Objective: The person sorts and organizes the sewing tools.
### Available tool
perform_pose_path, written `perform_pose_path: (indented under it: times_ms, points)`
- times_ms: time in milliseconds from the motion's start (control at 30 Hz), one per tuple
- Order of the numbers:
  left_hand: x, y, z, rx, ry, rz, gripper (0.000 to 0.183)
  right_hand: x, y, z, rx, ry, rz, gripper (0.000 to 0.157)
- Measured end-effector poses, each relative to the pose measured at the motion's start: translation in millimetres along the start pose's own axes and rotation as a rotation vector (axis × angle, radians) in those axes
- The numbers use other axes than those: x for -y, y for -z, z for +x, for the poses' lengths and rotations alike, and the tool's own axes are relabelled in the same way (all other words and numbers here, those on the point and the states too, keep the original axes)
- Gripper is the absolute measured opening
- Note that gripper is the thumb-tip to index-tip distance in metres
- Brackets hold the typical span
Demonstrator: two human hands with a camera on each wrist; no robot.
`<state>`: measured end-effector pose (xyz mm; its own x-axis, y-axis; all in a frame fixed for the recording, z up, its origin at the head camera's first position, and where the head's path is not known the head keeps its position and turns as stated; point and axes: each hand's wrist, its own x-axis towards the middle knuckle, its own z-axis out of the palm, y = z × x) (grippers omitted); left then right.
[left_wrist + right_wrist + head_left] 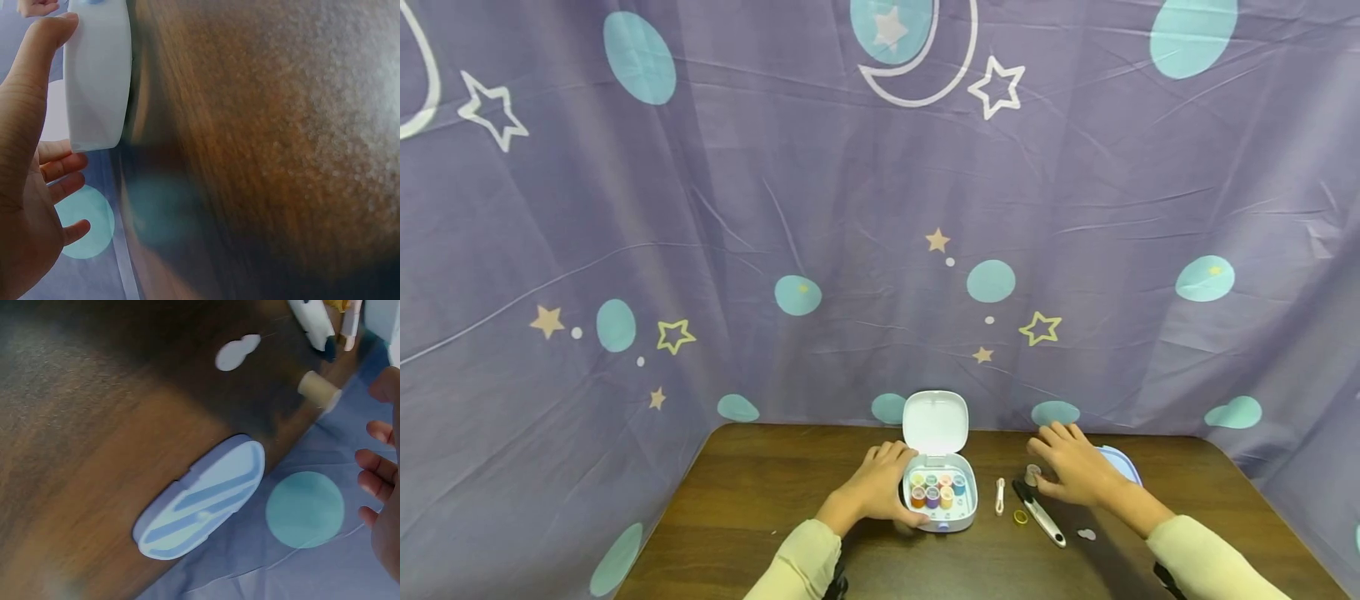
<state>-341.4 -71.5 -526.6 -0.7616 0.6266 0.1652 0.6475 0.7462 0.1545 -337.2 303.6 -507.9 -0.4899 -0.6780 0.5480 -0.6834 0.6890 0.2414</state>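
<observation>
My left hand (880, 485) holds a small open sewing box (966, 508) by its left side. The thumb lies at the box's front corner and the fingers reach along its back; the left wrist view shows the box's white wall (97, 81) between them. Inside stand several thread spools (932, 497) in different colours. Over the table to the right, my right hand (1075, 467) has its fingers apart and slightly bent. A beige spool (317, 392) stands on the table close to its thumb, with a gap between them in the right wrist view.
Between the hands lie a pale narrow bundle (1000, 497), a yellow ring (1020, 517) and a black-and-white cutter (1043, 518). A small white needle threader (236, 354) lies nearer the right forearm. A light blue divided tray (200, 500) rests beyond the right hand. A patterned curtain (850, 208) hangs behind the table.
</observation>
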Motion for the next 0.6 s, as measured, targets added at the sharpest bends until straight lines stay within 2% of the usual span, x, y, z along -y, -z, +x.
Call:
perform_pose_path:
  times_ms: [600]
  points:
    - [-0.6,1.0,-0.6,-0.002,0.0,-0.008,0.097,-2.6,-17.5,-8.5,0.038,-0.067,-0.007,0.036]
